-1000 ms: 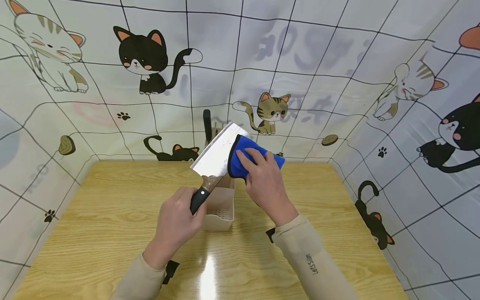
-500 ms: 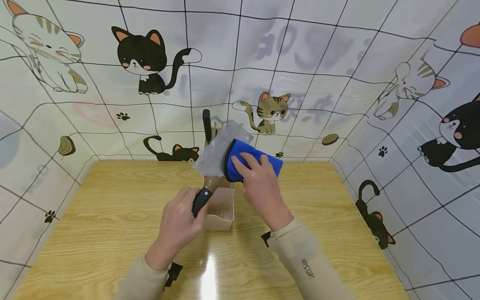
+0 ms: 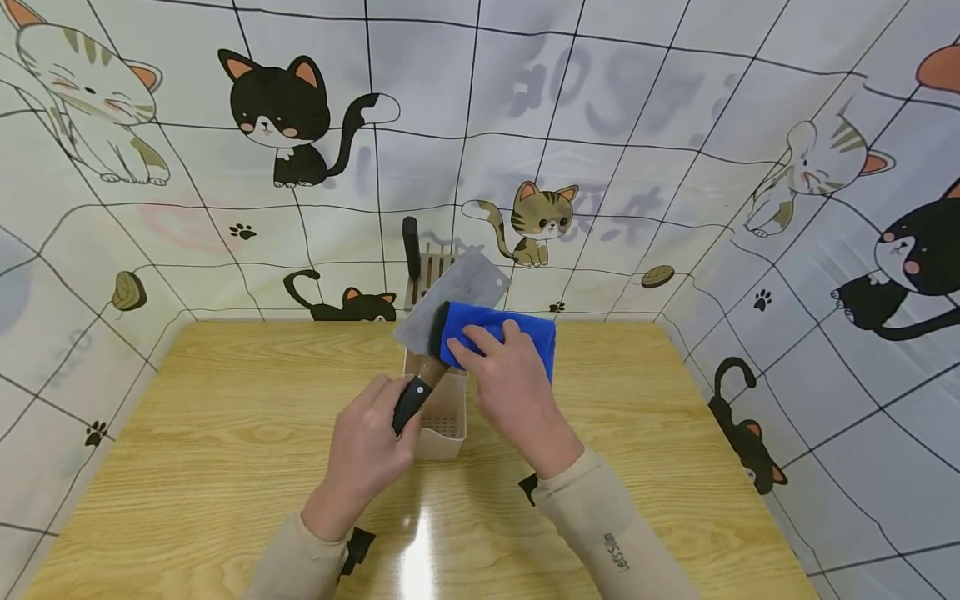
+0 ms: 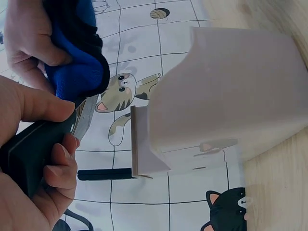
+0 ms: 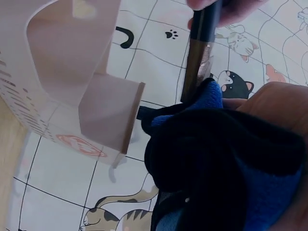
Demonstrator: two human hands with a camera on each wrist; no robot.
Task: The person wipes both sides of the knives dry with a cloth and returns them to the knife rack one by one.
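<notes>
My left hand (image 3: pixel 371 437) grips the black handle of a cleaver (image 3: pixel 457 292), its broad metal blade slanting up to the right above the table. In the left wrist view the fingers and thumb curl round that handle (image 4: pixel 38 144). My right hand (image 3: pixel 517 387) holds a folded blue cloth (image 3: pixel 498 329) with black edging against the lower right part of the blade. The cloth (image 4: pixel 82 72) covers the blade's edge nearest the handle. Seen from the right wrist, the cloth (image 5: pixel 192 139) is bunched over the blade, most of which it hides.
Behind the cleaver a pale plastic knife holder (image 3: pixel 438 442) stands on the wooden table (image 3: pixel 247 433). Another black-handled utensil (image 3: pixel 411 248) sticks up from its slotted back. A cat-patterned curtain (image 3: pixel 420 75) surrounds the table at the back and sides.
The right hand has slid the cloth down and left along the blade toward the handle. The left hand has shifted slightly right, and the blade has tilted a little.
</notes>
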